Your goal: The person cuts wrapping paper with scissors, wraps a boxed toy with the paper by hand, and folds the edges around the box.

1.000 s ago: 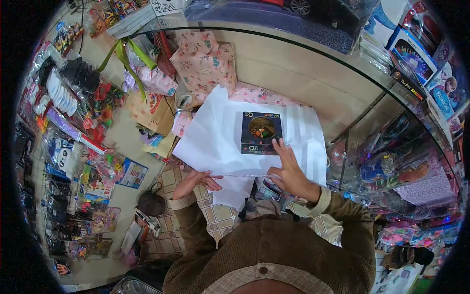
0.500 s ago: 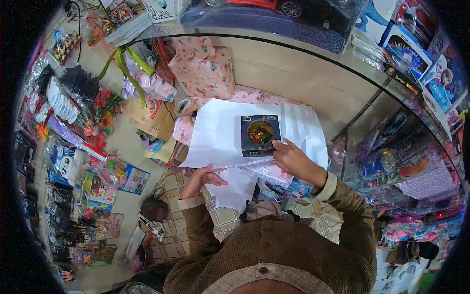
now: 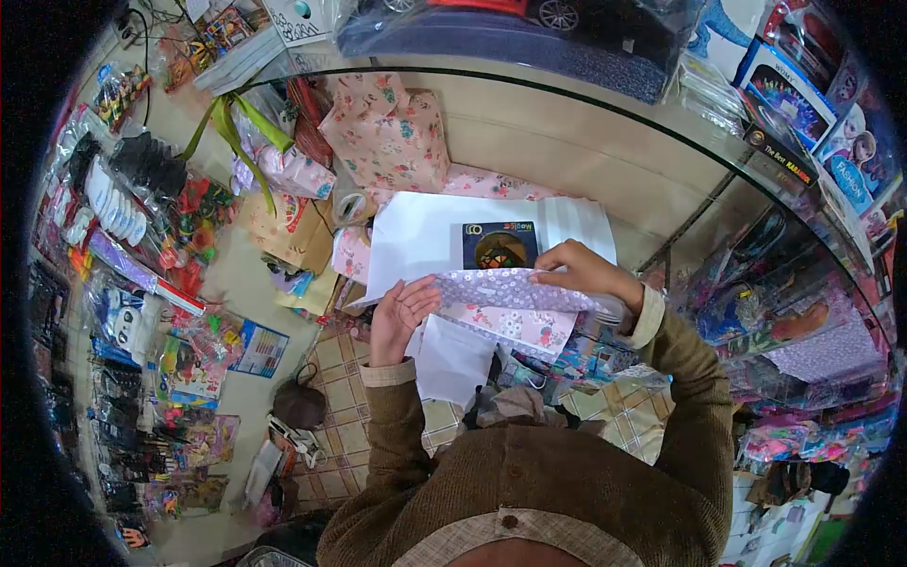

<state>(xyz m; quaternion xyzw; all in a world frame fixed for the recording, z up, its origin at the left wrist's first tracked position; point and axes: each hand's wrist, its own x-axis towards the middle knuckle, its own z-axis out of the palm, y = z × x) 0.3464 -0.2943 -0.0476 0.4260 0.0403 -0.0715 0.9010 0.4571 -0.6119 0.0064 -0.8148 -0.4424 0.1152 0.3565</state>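
Observation:
A sheet of wrapping paper (image 3: 392, 231) lies white side up on the counter, with its near edge lifted and folded back to show a lilac flowered side (image 3: 501, 288). On the sheet rests a dark puzzle-cube box (image 3: 499, 248) with a round window; the raised flap covers its near end. My right hand (image 3: 584, 270) pinches the flap's edge beside the box's near right corner. At the flap's left end, my left hand (image 3: 406, 312) is open, palm up and fingers stretched, touching the paper.
A pink flowered gift bag (image 3: 387, 132) stands behind the sheet, near a roll of clear tape (image 3: 351, 206). A glass shelf (image 3: 567, 90) curves overhead, carrying a boxed toy car (image 3: 510, 42). Packaged toys (image 3: 142, 321) crowd the left side. Another white sheet (image 3: 453, 359) hangs below the counter edge.
The near edge of the wrapping paper has come up and over the box's near end, showing its lilac side. My right hand has moved slightly right; my left hand has turned palm up.

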